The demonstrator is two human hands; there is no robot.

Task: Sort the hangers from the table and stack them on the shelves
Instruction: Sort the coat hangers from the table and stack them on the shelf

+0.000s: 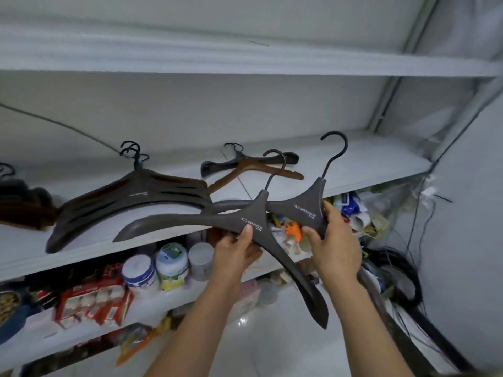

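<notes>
Two dark grey hangers with black hooks hang in the air in front of the white shelf point(367, 164). My left hand point(238, 250) grips the nearer grey hanger point(190, 220) at its middle, thumb on the printed lettering. My right hand point(334, 240) holds the second grey hanger point(302, 205) at its centre, a little higher and to the right. On the shelf lie a stack of dark brown hangers point(130, 197), and further back a brown wooden hanger point(245, 170) lying across a black hanger point(291, 157).
More dark hangers point(19, 202) sit at the shelf's left end. The lower shelves hold jars point(171, 261), red packets point(92, 297) and clutter. Cables and a black coil point(400, 276) hang at the right by the wall. An upper shelf point(245, 61) runs overhead.
</notes>
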